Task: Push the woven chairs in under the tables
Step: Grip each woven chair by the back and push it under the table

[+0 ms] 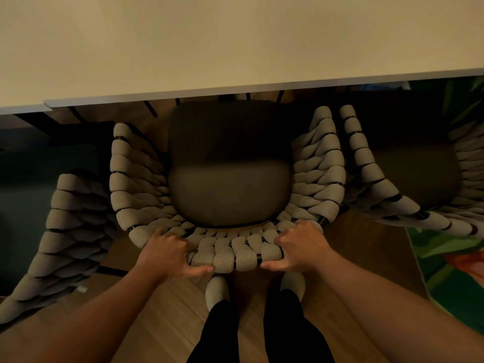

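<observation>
The pale table (pixel 209 43) fills the view from 9 through 12 to 3 o'clock, its near edge running slightly uphill toward 3. The woven chair (pixel 131 184) that we are pushing sits at the centre. Only the front of its dark seat cushion (pixel 230 179) reaches the table edge, so we judge most of the travel is yet to come.

A second woven chair (pixel 68 231) stands at 8 o'clock, angled away. A third (pixel 372 174) at 3 o'clock has its arm just beside ours, perhaps touching it. That tight side is the risk: we should steer a shade toward 9 o'clock as we go, so the woven arms do not catch.

The wooden floor (pixel 162 315) lies under us, and a patterned rug (pixel 455 263) at 4 o'clock ends clear of our chair's path as far as we can see.

Our left hand (pixel 167 254) at 7 o'clock and right hand (pixel 301 248) at 5 o'clock both grip the top of the backrest (pixel 235 258). The fingers curl over the woven rim and the thumbs lie along its outer face, pointing at each other.

With the grip evenly spaced, we should push straight toward 12 o'clock with equal force from both arms, low and steady, and step forward rather than lean. We stop when the arms near the table edge, since we cannot tell whether they clear it.
</observation>
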{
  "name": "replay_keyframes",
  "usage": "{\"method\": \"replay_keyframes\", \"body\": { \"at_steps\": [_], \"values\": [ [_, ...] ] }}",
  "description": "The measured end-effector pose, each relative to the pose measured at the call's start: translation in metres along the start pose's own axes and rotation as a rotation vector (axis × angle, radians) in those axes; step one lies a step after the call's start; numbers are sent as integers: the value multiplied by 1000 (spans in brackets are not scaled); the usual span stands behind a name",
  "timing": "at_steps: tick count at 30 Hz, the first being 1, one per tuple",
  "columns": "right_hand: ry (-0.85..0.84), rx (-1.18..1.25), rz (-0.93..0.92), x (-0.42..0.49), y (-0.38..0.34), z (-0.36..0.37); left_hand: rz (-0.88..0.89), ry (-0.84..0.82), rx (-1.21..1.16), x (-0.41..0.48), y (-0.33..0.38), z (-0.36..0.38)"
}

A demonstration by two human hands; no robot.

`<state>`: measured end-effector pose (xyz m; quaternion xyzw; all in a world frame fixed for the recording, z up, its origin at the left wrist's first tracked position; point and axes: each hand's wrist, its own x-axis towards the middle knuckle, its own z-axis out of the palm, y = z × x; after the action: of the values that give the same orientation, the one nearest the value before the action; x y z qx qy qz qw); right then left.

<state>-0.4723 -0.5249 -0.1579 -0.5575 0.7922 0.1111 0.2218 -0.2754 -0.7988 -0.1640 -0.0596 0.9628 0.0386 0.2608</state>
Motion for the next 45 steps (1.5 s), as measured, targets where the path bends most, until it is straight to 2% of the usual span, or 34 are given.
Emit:
{"method": "replay_keyframes", "body": {
  "at_steps": [6, 12, 16, 20, 27, 34, 40, 45],
  "values": [
    [-61, 26, 63, -4, -4, -3, 3, 127, 42, -3, 1, 7],
    [-70, 160, 218, -22, -28, -8, -87, -76, -91, -25, 25, -17],
    [-137, 338, 324, -37, -56, -42, -47, -116, -177, -49, 34, -37],
    [-237, 602, 427, -52, -82, -75, -89, -112, -469, -79, 32, -59],
    [-277, 735, 399, -66, -119, -90, -315, -184, -716, -149, 15, -41],
    [-319, 784, 244, -56, -156, -96, -616, -39, -1003, -233, 12, 1],
    [-310, 810, 161, -44, -199, -111, -783, 70, -1115, -281, 15, 25],
    [-292, 805, 127, -20, -248, -122, -851, 113, -1204, -310, -14, 50]
  ]
}}
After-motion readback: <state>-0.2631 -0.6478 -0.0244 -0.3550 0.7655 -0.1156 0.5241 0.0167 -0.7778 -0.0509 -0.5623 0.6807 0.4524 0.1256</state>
